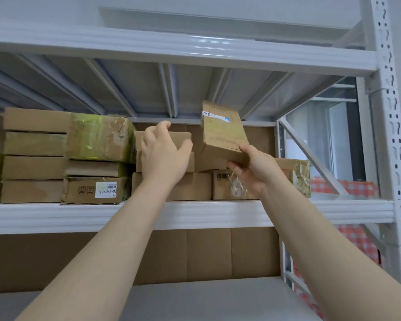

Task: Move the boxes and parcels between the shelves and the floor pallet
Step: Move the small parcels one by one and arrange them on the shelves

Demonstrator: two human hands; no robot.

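Shelving: white metal rack against a pale wall. The middle shelf (56, 214) is packed with cartons along its left and middle, and a bare lower deck (195, 302) sits beneath.
Right hand: the right hand (257, 167) pinches the small cardboard box (222, 130) at its bottom corner, thumb on the front face and fingers underneath.
Box position: it's in the air and tilted, above the row on the middle shelf and just below the ribs of the upper shelf (171, 52).
Left hand: the left hand (164, 156) has its fingers curled over the top of a flat carton (183, 137) and its thumb spread across the front.
Handling: one hand carries the box by a corner, so I'd guess it's light. The card looks stiff and the taped faces look a bit slick. Gripping lower around the base would probably hold it better than that corner pinch.
Neighbours: a green-taped carton (100, 137) sits just left of the flat one, and a taped parcel (296, 174) sits behind the right wrist.
Room: it's tight overhead. There's open space to the right, up to the diagonal brace (310, 154) and the slotted upright (389, 135). Pulling straight out toward the front looks clearest.
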